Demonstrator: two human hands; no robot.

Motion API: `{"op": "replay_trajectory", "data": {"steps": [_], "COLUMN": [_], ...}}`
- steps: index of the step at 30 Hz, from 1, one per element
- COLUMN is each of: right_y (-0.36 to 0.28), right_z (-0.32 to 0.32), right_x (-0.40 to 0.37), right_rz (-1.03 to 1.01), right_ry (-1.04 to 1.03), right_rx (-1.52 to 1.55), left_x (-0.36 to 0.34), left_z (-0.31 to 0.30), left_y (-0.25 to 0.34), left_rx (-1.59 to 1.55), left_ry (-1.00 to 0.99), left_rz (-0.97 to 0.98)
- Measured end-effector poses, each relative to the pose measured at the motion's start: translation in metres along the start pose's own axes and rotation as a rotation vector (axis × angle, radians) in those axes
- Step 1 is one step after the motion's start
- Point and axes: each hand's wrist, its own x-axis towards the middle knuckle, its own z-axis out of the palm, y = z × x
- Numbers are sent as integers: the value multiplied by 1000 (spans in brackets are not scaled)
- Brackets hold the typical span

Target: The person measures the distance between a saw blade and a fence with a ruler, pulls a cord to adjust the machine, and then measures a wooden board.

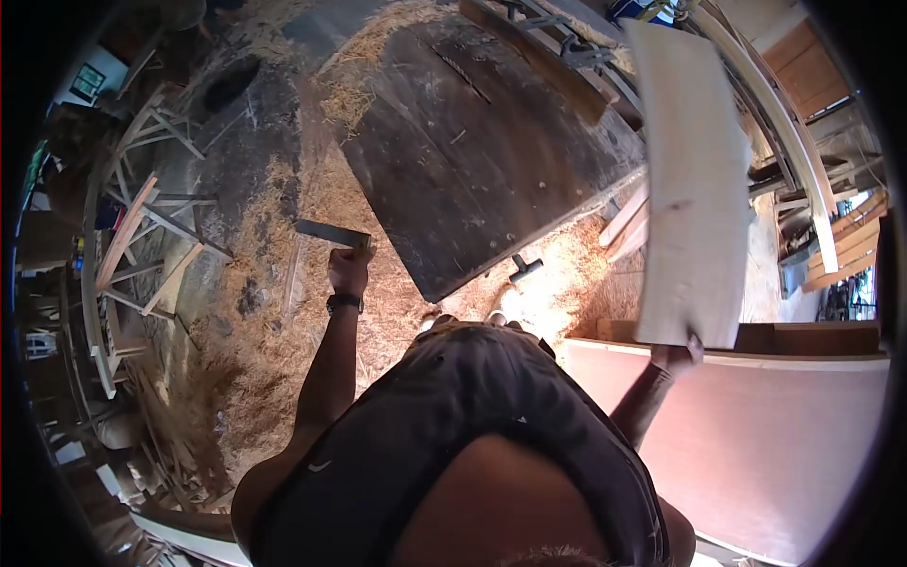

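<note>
Far left, pale wooden frames (142,236) stand stacked along the wall. Moving in, the left hand (350,269) is out over the floor, fingers closed around one end of a short dark strip (331,232). In the middle sits the big dark desk (472,161), its top bare except for dust and straw at the far edge. On the right, the right hand (675,356) clamps the bottom edge of a tall pale board (694,189), held upright above a reddish panel (756,444).

The risk, I'd say, is that board. Gripped only at its lower edge, it could tip and strike the desk. The floor (265,312) lies deep in shavings, so a foot could slip. The room is a crowded workshop with loose planks (841,246) leaning at far right.
</note>
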Motion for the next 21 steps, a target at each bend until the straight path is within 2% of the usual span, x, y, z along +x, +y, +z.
{"op": "replay_trajectory", "data": {"steps": [3,5,10,13,15,16,18,20,21], "right_y": [52,87,161,204,230,242,263,282,283], "right_z": [54,72,88,82,80,85,97,110,123], "right_x": [-17,-27,-24,-9,3,9,26,55,62], "right_rz": [203,324,638,717,753,761,771,867,817], "right_ry": [-103,-32,-96,-126,-276,-274,-209,-77,-53], "right_rx": [66,91,91,110,148,145,173,13,-96], "left_x": [-17,-23,-31,-46,-58,-63,-73,-85,-88], "left_z": [3,-1,-8,-21,-29,-34,-36,-42,-42], "left_y": [36,52,45,34,22,15,-8,-11,-19], "left_rx": [-33,-37,-61,4,19,33,36,-44,-46], "left_ry": [15,11,-6,48,62,73,95,93,101], "left_rz": [63,54,33,32,-3,-34,-58,-126,-155]}}
